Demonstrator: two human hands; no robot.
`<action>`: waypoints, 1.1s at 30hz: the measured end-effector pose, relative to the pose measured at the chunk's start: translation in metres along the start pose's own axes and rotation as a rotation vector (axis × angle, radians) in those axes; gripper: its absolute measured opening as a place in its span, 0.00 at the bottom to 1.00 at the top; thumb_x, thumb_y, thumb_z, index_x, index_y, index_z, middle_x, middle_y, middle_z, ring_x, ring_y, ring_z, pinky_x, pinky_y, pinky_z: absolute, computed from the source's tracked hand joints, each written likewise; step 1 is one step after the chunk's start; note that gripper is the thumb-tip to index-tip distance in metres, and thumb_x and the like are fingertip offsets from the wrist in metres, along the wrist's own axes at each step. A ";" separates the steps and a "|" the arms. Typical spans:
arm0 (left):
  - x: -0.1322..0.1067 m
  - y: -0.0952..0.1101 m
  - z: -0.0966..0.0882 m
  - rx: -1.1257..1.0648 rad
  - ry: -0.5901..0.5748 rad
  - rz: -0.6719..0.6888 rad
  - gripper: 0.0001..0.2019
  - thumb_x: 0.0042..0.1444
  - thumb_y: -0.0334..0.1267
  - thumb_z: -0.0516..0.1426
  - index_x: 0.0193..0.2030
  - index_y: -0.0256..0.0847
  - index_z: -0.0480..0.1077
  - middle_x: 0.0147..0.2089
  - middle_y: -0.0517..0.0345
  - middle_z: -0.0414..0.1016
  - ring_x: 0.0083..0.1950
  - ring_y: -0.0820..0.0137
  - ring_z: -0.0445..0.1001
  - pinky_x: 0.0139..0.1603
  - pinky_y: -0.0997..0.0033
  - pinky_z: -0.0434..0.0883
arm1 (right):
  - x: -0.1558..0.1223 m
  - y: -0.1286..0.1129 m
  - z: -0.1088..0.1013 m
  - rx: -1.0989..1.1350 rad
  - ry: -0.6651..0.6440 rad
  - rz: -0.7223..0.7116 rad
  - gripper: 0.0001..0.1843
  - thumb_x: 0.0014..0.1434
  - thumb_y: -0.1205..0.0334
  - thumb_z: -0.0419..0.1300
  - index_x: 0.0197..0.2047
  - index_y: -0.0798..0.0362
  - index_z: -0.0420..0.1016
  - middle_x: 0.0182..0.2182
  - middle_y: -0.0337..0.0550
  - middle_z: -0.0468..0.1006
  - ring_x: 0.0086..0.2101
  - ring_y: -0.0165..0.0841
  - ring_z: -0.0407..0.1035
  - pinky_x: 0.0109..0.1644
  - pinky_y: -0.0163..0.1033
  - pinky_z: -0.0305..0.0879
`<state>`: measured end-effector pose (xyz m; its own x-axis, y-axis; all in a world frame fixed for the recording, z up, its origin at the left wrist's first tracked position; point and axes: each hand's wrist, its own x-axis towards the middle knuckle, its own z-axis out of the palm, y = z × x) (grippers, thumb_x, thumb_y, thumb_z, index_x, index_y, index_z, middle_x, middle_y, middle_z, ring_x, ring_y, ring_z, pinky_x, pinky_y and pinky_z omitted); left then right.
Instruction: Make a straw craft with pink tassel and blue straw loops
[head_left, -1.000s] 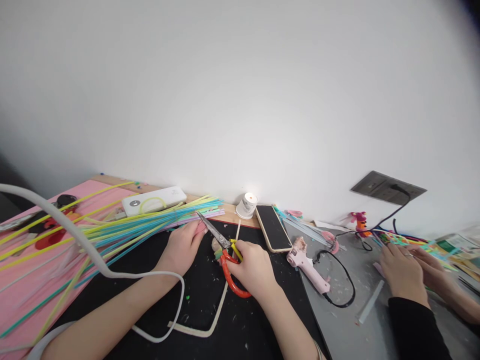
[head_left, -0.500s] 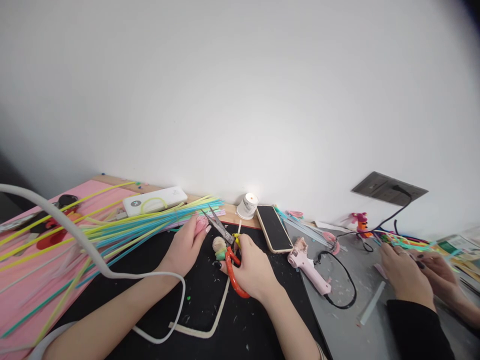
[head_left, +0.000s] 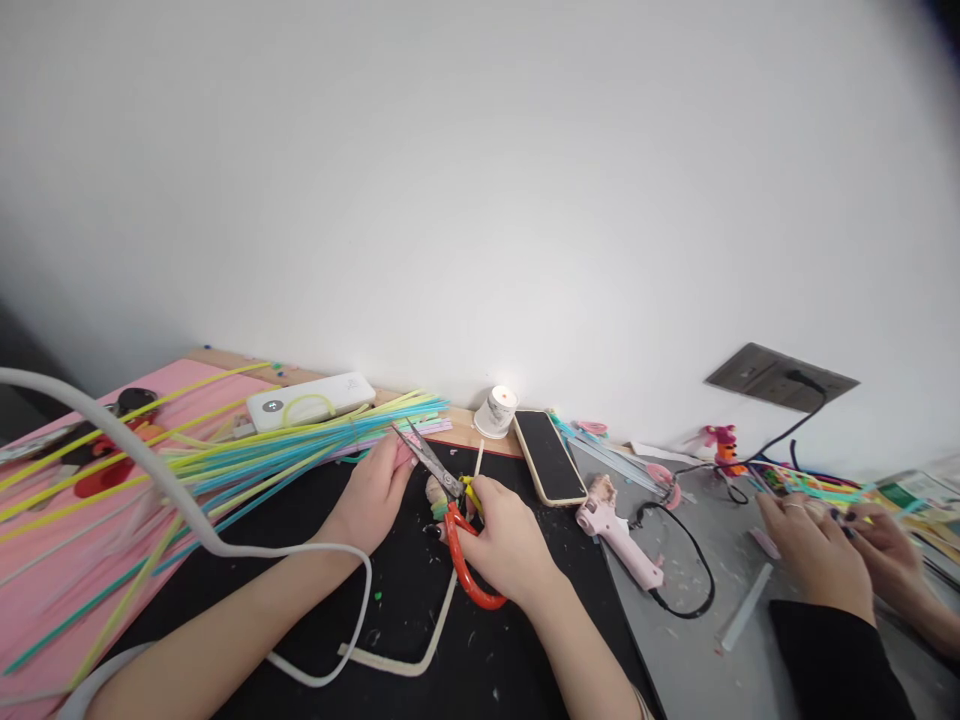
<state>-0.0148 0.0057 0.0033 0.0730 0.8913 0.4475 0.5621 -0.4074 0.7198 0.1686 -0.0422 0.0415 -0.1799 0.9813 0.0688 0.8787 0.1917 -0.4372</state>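
My right hand [head_left: 504, 545] is wrapped round the orange handles of a pair of scissors [head_left: 459, 528], whose blades point up and left and look nearly closed. My left hand [head_left: 369, 495] pinches a small pink piece [head_left: 403, 452] right at the blade tips. A small beige and green lump [head_left: 435, 495] sits on the black mat [head_left: 405, 640] between my hands. A bundle of long thin coloured straws [head_left: 247, 452] fans out to the left of my left hand.
A white power bank [head_left: 310, 400], a lit candle [head_left: 498, 410], a phone [head_left: 549, 455] and a pink glue gun [head_left: 616, 530] with a black cord lie along the back. A white cable [head_left: 180, 505] loops over my left arm. Another person's hands [head_left: 840, 555] handle straws at right.
The scissor blades opened half a second ago and have come nearly together again. My right hand has shifted slightly toward me. The other person's hands moved a little right.
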 end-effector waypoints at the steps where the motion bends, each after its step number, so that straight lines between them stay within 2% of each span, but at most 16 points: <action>1: 0.000 -0.001 0.000 0.001 0.001 0.005 0.09 0.60 0.40 0.45 0.28 0.47 0.52 0.27 0.59 0.64 0.29 0.64 0.67 0.33 0.63 0.69 | 0.000 0.000 -0.001 0.000 -0.004 0.004 0.15 0.53 0.53 0.62 0.29 0.50 0.60 0.28 0.35 0.68 0.27 0.29 0.59 0.30 0.33 0.47; 13: 0.000 -0.005 0.003 0.023 0.020 0.042 0.07 0.60 0.39 0.45 0.30 0.46 0.55 0.29 0.56 0.67 0.32 0.62 0.70 0.35 0.61 0.71 | -0.001 -0.002 -0.002 0.037 -0.016 0.012 0.15 0.52 0.59 0.60 0.25 0.51 0.55 0.24 0.33 0.63 0.24 0.26 0.53 0.28 0.32 0.44; 22: 0.000 -0.007 0.004 0.049 0.011 0.044 0.08 0.61 0.39 0.45 0.29 0.46 0.54 0.27 0.57 0.66 0.30 0.63 0.70 0.33 0.62 0.70 | -0.001 -0.001 -0.004 -0.002 0.002 0.012 0.15 0.51 0.59 0.60 0.24 0.51 0.55 0.23 0.32 0.62 0.23 0.26 0.50 0.27 0.32 0.42; 33: 0.001 -0.005 0.003 0.031 -0.004 0.062 0.10 0.63 0.37 0.44 0.29 0.46 0.56 0.30 0.55 0.69 0.34 0.63 0.72 0.37 0.62 0.71 | 0.002 0.000 -0.003 -0.072 0.008 0.028 0.15 0.54 0.57 0.60 0.24 0.52 0.58 0.23 0.35 0.63 0.23 0.26 0.52 0.27 0.33 0.42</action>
<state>-0.0152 0.0087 -0.0010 0.1119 0.8656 0.4881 0.5817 -0.4553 0.6740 0.1695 -0.0397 0.0443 -0.1521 0.9863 0.0644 0.9129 0.1651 -0.3734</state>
